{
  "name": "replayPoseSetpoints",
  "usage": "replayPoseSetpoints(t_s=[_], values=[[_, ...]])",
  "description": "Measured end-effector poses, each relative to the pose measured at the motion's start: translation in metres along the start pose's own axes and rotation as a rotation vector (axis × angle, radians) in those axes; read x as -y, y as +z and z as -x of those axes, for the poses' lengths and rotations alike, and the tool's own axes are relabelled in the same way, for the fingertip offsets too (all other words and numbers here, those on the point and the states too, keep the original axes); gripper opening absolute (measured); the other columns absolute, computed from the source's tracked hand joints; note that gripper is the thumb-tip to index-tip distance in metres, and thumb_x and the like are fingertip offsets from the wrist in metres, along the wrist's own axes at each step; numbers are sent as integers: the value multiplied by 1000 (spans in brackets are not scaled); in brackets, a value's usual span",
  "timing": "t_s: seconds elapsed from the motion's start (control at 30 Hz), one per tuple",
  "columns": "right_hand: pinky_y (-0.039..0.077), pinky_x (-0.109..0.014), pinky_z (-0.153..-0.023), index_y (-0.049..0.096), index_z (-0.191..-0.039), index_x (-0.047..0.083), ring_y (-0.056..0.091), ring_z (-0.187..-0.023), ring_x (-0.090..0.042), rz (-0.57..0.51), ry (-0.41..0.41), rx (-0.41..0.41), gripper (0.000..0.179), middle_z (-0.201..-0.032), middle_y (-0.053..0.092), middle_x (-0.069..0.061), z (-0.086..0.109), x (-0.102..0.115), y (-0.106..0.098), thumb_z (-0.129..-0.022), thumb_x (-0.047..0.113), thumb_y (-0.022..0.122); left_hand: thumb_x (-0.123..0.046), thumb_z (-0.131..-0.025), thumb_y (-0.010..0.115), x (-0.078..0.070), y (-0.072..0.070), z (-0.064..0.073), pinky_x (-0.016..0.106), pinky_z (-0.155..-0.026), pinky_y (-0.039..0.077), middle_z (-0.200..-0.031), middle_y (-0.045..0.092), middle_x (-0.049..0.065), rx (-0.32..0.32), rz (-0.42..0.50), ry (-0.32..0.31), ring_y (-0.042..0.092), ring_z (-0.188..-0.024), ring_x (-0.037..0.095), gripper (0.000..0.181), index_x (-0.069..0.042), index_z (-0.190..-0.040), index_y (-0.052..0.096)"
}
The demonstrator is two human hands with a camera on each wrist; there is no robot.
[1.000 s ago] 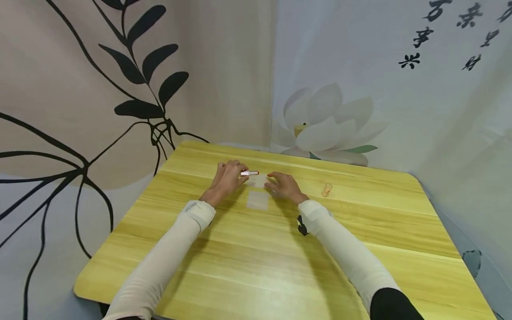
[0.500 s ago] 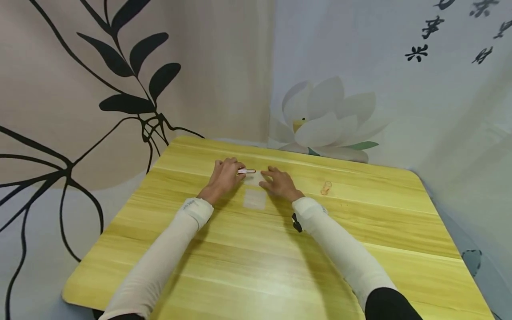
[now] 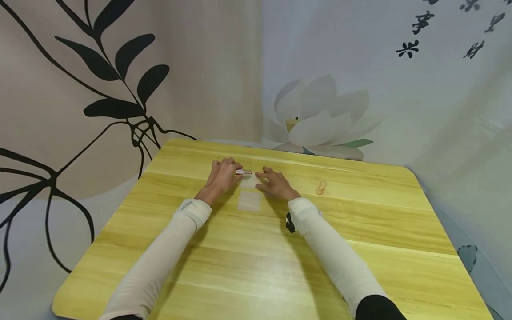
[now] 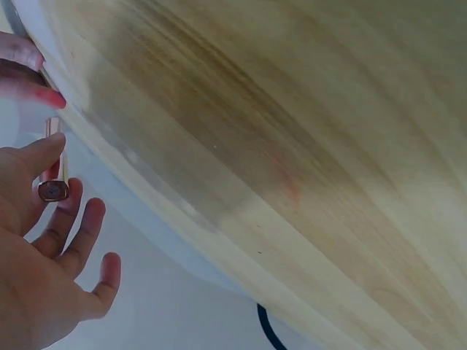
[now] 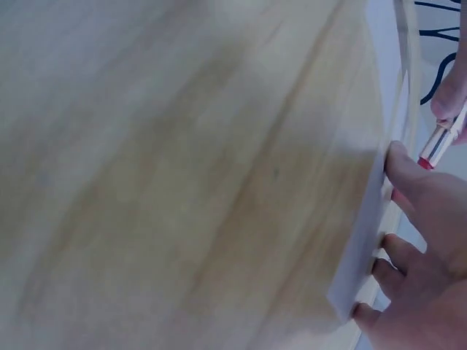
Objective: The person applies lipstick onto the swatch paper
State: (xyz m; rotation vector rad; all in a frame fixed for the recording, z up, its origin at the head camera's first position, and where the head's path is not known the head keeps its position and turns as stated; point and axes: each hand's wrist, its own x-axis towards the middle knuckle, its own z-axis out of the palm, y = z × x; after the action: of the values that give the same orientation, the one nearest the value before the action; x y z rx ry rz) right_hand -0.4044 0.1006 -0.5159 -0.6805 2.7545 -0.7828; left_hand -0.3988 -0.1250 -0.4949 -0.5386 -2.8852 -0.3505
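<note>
Yellow wood-grain table (image 3: 248, 266) before printed curtains (image 3: 224, 66); near the farther paper square (image 3: 249, 182) is a lipstick (image 3: 243, 172), red tip bare. Uncapping looks done; what is left cannot be told. Left of the square, the left hand (image 3: 223, 176) pinches the lipstick; right of it, the right hand (image 3: 276, 183), fingers parted, seems to touch the square

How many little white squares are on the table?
2. The nearer square lies on its own, closer to the person. The farther square is between the left hand and right hand. Others could be hidden under the hands.
</note>
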Motion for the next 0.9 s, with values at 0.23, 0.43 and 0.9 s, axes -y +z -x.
replayPoseSetpoints(t_s=[0.23,0.43,0.9], values=[[7,-63,-124,47,-156,8,15,-156,-43,-11,-2,11,57,-168,23,-23,0,0,5,-106,31,62,-27,-95,79,-1,6,1,51,-96,41,-112,69,5,9,-47,-20,64,-105,27,31,-14,-123,77],[8,-63,-124,51,-153,8,19,-156,-41,-35,4,-33,56,-166,27,-22,1,0,8,-104,31,65,-27,-94,80,-1,9,-1,52,-94,42,-106,69,4,-3,-50,6,64,-101,27,26,-14,-117,78],[11,-66,-122,55,-150,8,23,-155,-42,-29,-10,-90,54,-165,30,-22,0,-2,8,-103,29,67,-27,-95,79,-6,9,-12,51,-93,42,-105,68,5,1,-104,34,64,-99,27,22,-15,-113,80]])
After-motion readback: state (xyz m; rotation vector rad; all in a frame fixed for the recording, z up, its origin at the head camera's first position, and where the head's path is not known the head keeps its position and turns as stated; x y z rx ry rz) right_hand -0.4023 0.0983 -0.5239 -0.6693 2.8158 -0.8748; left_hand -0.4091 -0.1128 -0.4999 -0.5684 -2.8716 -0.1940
